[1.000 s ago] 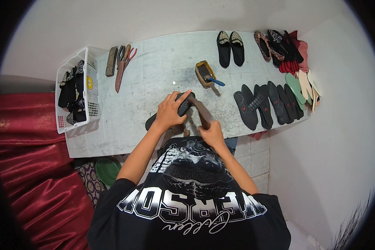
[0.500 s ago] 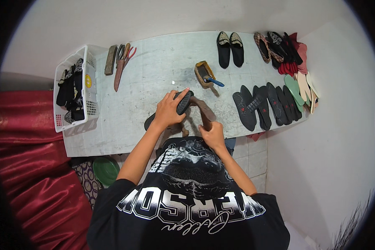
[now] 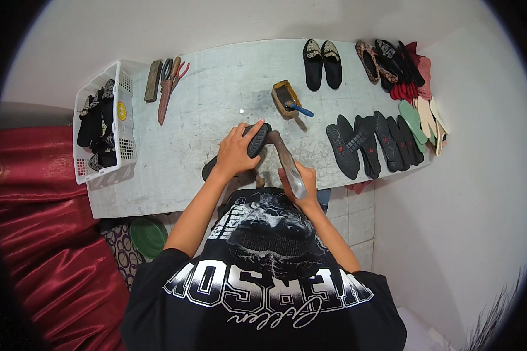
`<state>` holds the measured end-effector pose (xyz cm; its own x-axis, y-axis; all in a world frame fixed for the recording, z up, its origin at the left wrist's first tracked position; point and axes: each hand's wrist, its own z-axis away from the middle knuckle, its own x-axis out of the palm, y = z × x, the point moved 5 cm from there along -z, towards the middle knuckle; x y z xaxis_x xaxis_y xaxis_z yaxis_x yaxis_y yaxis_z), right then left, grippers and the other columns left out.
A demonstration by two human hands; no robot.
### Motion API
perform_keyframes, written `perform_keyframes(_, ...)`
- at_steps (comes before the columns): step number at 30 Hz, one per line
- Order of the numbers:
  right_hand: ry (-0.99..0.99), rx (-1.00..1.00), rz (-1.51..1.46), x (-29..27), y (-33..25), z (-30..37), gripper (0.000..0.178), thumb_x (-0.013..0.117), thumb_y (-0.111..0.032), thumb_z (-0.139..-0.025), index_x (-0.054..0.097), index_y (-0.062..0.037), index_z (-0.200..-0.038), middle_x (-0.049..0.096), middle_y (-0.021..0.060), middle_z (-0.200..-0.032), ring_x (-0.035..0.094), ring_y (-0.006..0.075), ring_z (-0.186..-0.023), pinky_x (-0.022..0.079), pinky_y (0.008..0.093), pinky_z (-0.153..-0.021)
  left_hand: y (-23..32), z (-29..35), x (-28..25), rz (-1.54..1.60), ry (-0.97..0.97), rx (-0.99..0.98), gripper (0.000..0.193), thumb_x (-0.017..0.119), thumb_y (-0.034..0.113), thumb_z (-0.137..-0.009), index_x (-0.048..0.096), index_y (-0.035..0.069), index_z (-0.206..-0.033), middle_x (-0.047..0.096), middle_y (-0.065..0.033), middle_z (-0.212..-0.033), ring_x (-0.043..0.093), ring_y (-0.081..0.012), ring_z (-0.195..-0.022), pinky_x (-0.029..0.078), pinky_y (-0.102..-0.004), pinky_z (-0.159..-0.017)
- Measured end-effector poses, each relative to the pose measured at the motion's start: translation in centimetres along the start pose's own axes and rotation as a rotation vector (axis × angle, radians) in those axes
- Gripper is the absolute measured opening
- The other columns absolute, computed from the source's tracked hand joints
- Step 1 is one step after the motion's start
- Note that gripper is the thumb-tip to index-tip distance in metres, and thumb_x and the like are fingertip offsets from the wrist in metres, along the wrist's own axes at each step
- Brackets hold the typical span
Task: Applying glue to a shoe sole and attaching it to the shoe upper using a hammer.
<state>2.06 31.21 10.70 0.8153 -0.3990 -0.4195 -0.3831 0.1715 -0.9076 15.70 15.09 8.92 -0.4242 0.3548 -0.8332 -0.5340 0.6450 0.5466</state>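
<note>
My left hand is wrapped over a black shoe, whose ridged sole faces up at the near edge of the table. The index finger stretches along the sole toward its far end. In my right hand is a shoemaker's hammer with a long curved metal head. One end of that head lies close beside the shoe's far end; whether they touch I cannot tell. Most of the handle is hidden behind the head and my fingers.
A glue container with a blue-handled brush stands beyond my hands. Soles line the right side, near finished shoes. At left are a white basket of shoes, pliers and a block.
The hammer has turned in my right hand, so its shiny metal face now shows and its head tilts back toward me. My left hand stays on the shoe.
</note>
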Motion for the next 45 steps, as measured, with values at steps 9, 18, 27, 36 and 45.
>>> perform_keyframes(9,-0.038,-0.071,-0.012,-0.4,-1.8,0.1,0.018,0.077,-0.007,-0.084,0.063,0.0043,-0.087,0.057,0.0195,-0.061,0.054,0.0288,-0.050,0.041,0.0366,-0.051,-0.6,0.2,0.6,-0.017,0.023,-0.020,0.098,0.079,0.024,-0.066,0.045,0.034,-0.158,0.060,-0.0120,-0.125,0.062,-0.0350,-0.114,0.057,-0.0461,-0.089)
perform_keyframes(18,-0.102,0.088,0.039,1.2,1.2,1.1,0.019,0.074,-0.012,-0.083,0.064,0.0044,-0.089,0.061,0.0236,-0.069,0.064,0.0415,-0.065,0.048,0.0414,-0.059,-0.7,0.5,0.6,-0.017,0.054,-0.006,0.099,0.080,0.024,-0.066,0.045,0.035,-0.158,0.058,-0.0134,-0.122,0.062,-0.0363,-0.110,0.056,-0.0468,-0.089)
perform_keyframes(27,-0.041,-0.009,-0.099,1.0,1.4,0.5,0.018,0.071,-0.010,-0.082,0.058,0.0029,-0.081,0.057,0.0224,-0.063,0.057,0.0302,-0.052,0.043,0.0395,-0.054,-0.1,0.4,0.6,-0.002,0.034,-0.011,0.098,0.079,0.024,-0.067,0.045,0.034,-0.158,0.058,-0.0141,-0.124,0.061,-0.0363,-0.112,0.056,-0.0481,-0.090)
perform_keyframes(36,-0.049,-0.035,-0.036,1.0,1.8,1.0,0.017,0.074,-0.010,-0.086,0.064,0.0038,-0.090,0.060,0.0206,-0.068,0.062,0.0346,-0.057,0.048,0.0394,-0.058,0.0,-0.1,0.4,-0.009,0.032,-0.045,0.097,0.079,0.025,-0.066,0.046,0.035,-0.157,0.060,-0.0124,-0.125,0.062,-0.0352,-0.113,0.057,-0.0484,-0.087)
perform_keyframes(45,-0.015,0.003,-0.064,0.5,0.7,0.6,0.015,0.070,-0.010,-0.082,0.067,0.0000,-0.094,0.064,0.0225,-0.070,0.065,0.0364,-0.059,0.047,0.0384,-0.057,0.1,-0.1,1.6,-0.045,0.101,-0.139,0.096,0.080,0.024,-0.071,0.043,0.032,-0.159,0.056,-0.0157,-0.121,0.060,-0.0382,-0.107,0.057,-0.0507,-0.083)
